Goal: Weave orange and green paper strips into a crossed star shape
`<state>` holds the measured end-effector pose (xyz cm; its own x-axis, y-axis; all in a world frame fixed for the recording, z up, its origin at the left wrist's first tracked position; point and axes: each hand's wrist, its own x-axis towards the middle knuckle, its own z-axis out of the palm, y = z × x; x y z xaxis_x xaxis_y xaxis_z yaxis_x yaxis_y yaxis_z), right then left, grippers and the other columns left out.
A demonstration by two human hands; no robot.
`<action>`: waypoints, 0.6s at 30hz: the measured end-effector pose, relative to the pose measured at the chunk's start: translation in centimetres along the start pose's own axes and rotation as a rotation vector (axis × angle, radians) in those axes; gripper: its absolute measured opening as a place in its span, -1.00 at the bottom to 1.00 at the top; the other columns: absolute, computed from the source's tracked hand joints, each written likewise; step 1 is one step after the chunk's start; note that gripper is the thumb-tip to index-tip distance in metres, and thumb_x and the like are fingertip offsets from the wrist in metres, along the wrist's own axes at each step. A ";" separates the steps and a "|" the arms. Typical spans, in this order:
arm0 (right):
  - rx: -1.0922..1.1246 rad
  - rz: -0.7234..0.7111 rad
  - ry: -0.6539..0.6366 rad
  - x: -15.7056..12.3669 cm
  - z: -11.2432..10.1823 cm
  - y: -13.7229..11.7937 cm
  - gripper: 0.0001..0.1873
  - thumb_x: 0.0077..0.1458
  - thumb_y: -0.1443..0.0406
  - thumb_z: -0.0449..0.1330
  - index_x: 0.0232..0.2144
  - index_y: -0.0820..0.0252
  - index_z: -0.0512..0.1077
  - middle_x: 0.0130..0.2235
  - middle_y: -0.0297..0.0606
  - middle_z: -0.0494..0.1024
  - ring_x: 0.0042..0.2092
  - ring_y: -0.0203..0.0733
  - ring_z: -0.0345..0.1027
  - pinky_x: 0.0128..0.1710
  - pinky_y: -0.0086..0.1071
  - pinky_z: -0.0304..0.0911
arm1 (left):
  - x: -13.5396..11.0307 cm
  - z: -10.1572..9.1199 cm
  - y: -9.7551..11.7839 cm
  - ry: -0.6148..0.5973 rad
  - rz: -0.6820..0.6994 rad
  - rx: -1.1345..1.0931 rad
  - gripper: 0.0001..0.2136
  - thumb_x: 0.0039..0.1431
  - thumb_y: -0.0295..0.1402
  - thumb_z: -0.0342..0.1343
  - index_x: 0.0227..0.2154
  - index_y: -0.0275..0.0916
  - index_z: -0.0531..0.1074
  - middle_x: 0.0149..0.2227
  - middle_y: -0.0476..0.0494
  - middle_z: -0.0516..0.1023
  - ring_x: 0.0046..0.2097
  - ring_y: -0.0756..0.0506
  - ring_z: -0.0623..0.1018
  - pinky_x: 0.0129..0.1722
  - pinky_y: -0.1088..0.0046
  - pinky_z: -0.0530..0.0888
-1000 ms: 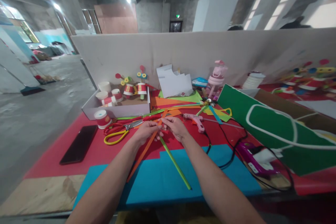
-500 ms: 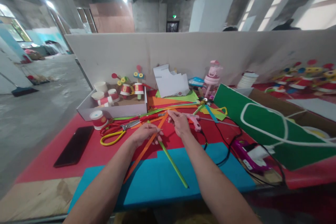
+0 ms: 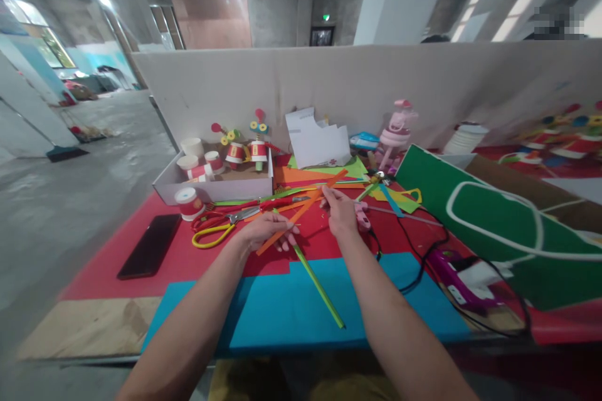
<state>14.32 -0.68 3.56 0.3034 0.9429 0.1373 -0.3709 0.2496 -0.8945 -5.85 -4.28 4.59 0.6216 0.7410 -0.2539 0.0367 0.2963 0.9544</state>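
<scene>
My left hand point(image 3: 266, 230) rests on the red table mat, fingers curled over the near end of a long green strip point(image 3: 320, 288) that runs toward me across the blue foam sheet point(image 3: 282, 313). My right hand point(image 3: 339, 210) pinches an orange strip point(image 3: 301, 212) near its far part. That strip slants from beside my left fingers up to the right, lifted off the mat. A pink glue gun point(image 3: 363, 218) lies just right of my right hand.
Yellow-and-red scissors point(image 3: 214, 230) and a black phone point(image 3: 149, 253) lie to the left. A white box point(image 3: 214, 188) holds paper-cup figures. Coloured sheets, a pink bottle point(image 3: 395, 135), black cables, a purple device point(image 3: 454, 276) and a green board point(image 3: 493, 225) crowd the right. A partition wall stands behind.
My right hand has drawn the orange strip away from me to the far right; its near end slid up from the blue sheet to my left fingers. The hands have moved apart.
</scene>
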 end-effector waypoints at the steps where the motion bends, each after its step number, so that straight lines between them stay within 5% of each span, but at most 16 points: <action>1: 0.031 -0.003 0.025 0.0 0.0 -0.1 -0.63 -0.26 0.04 0.38 -0.50 0.21 0.50 -0.67 -0.47 0.32 -0.61 -0.42 0.14 -0.59 -0.49 0.07 | 0.1 -0.1 -0.1 -0.009 0.004 0.000 -0.62 -0.02 -0.16 0.25 -0.32 -0.45 0.52 -0.46 -0.29 0.58 -0.53 -0.04 0.53 -0.51 0.50 0.46; 3: 0.047 0.034 -0.023 -0.3 0.2 -0.3 -0.63 -0.26 0.04 0.38 -0.49 0.20 0.51 -0.65 -0.47 0.36 -0.59 -0.42 0.17 -0.56 -0.49 0.12 | 0.2 -0.1 -0.2 0.009 0.024 0.001 -0.63 -0.01 -0.15 0.24 -0.32 -0.44 0.52 -0.46 -0.30 0.58 -0.53 -0.04 0.54 -0.50 0.50 0.45; 8: -0.254 0.152 -0.445 -2.1 1.2 -0.3 -0.65 -0.18 0.04 0.35 -0.54 0.24 0.53 -0.63 -0.37 0.44 -0.55 -0.36 0.26 -0.48 -0.45 0.20 | 0.2 0.4 0.1 0.122 0.065 0.008 -0.61 -0.02 -0.12 0.25 -0.32 -0.42 0.51 -0.46 -0.26 0.58 -0.54 -0.03 0.52 -0.55 0.52 0.41; 18: -0.073 0.012 -0.105 -0.2 -0.2 -0.6 -0.61 -0.21 0.02 0.36 -0.45 0.24 0.55 -0.64 -0.43 0.38 -0.57 -0.39 0.21 -0.50 -0.47 0.22 | -0.5 -0.6 0.5 0.058 0.033 0.125 -0.56 0.01 -0.06 0.20 -0.27 -0.42 0.51 -0.40 -0.31 0.60 -0.50 -0.04 0.54 -0.50 0.52 0.41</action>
<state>14.64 -1.11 4.03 0.2040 0.9647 0.1665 -0.3076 0.2246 -0.9246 -6.64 -4.13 5.09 0.5782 0.7836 -0.2272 0.1165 0.1963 0.9736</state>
